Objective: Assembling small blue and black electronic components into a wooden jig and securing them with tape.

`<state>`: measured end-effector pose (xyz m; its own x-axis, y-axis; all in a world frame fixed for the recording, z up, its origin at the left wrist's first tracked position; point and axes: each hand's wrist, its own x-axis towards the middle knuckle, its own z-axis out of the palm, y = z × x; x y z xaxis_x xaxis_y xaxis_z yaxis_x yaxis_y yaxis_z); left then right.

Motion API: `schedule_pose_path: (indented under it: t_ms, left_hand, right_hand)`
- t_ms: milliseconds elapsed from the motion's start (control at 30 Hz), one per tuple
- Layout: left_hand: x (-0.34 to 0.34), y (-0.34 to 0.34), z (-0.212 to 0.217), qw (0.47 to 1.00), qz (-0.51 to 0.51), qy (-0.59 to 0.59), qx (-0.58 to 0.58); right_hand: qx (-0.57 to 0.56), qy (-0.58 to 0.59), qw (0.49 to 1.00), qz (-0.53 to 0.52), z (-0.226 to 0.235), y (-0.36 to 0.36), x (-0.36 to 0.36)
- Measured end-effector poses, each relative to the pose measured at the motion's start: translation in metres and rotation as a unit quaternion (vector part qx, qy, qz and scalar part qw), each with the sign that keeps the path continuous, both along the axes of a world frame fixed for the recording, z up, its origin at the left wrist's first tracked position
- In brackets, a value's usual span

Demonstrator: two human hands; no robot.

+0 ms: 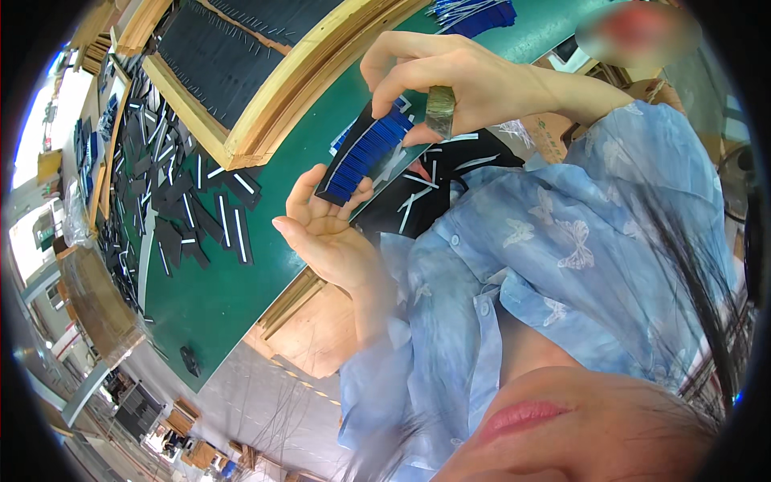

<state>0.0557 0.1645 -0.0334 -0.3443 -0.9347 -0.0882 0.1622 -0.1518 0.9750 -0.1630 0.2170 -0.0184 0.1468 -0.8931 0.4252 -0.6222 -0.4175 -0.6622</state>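
Loose black strips (193, 217) scattered on the green desk (241, 297), left hand (325, 229) open, palm up, its fingers (301, 189) cradling a dark card of blue pieces (365, 153), right hand (450, 80) pinching the card's upper end, taped thumb (438, 112)

Small stack of dark cards (365, 153) with bright blue strips across the top, edges lined up. Tilted, one low corner resting on the left hand (325, 233), open, palm up. Top end pinched by the right hand (450, 80), thumb pressing the blue side.
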Motion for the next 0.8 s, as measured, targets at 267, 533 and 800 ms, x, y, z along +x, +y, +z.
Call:
schedule_pose_path:
  t_ms: [267, 533, 800]
  left_hand:
    - [0.002, 0.004, 0.0, 1.0, -0.001, -0.006, -0.007]
    - [0.004, 0.005, 0.006, 1.0, -0.015, -0.013, 0.014]
    - [0.008, -0.001, 0.001, 0.996, -0.054, 0.048, 0.059]
  right_hand:
    - [-0.01, -0.021, 1.0, 0.009, 0.0, -0.002, 0.006]
    - [-0.008, -0.038, 0.999, 0.03, 0.006, -0.004, 0.003]
    - [0.024, -0.05, 0.998, 0.02, 0.013, 0.0, 0.004]
